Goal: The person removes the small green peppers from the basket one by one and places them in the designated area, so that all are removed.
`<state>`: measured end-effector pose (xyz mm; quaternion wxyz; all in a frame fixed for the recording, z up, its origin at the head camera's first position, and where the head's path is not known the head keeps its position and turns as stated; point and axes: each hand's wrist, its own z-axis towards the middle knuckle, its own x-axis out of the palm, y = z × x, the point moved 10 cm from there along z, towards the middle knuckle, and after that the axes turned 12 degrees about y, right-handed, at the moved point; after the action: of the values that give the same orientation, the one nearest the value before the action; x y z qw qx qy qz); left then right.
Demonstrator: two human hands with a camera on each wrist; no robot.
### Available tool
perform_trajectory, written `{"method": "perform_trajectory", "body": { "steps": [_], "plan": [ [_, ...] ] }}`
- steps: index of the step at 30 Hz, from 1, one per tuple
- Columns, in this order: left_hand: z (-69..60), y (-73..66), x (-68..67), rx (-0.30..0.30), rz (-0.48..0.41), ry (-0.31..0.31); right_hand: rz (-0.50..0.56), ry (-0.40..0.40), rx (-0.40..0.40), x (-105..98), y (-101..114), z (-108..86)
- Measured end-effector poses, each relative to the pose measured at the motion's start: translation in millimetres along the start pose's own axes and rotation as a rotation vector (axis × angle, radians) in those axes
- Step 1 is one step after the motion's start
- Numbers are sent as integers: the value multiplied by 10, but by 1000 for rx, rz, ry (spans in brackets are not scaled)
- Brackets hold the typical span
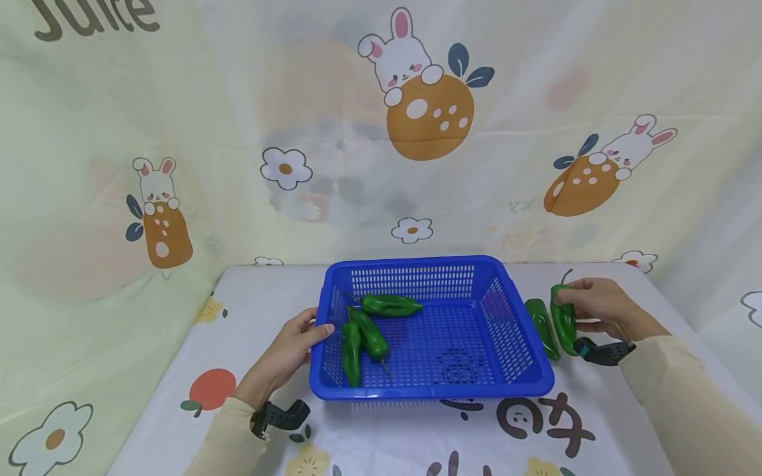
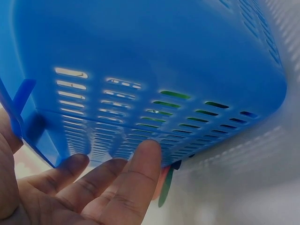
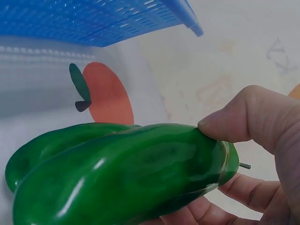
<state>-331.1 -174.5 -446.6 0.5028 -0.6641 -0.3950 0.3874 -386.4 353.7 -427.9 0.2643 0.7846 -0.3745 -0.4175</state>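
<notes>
A blue plastic basket (image 1: pixel 431 393) stands mid-table, with several green peppers (image 1: pixel 370 334) lying in its left part. My left hand (image 1: pixel 292 350) holds the basket's left side, thumb over the rim and fingers against the slotted outer wall (image 2: pixel 117 93). To the right of the basket, my right hand (image 1: pixel 598 305) pinches a green pepper (image 1: pixel 562 320) near its stem end. In the right wrist view the thumb lies on top of this pepper (image 3: pixel 126 173) and fingers are beneath it. Another green pepper (image 1: pixel 542 328) lies just left of it, beside the basket.
A white cloth (image 1: pixel 256 291) printed with fruit and flowers covers the table. Behind it hangs a pale curtain (image 1: pixel 333 218) with rabbit prints. A black wrist camera (image 1: pixel 604 352) sits on the right wrist, another camera (image 1: pixel 280 416) on the left.
</notes>
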Motion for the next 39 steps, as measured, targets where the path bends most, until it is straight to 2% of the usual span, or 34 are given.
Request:
{"method": "perform_trajectory", "body": {
  "steps": [21,39],
  "plan": [
    [6,13,-8,2,-7,-5,-24,-11,37,-15,-231,126],
    [2,25,-23,-1,5,-20,-26,-22,32,7,-302,206]
  ]
}}
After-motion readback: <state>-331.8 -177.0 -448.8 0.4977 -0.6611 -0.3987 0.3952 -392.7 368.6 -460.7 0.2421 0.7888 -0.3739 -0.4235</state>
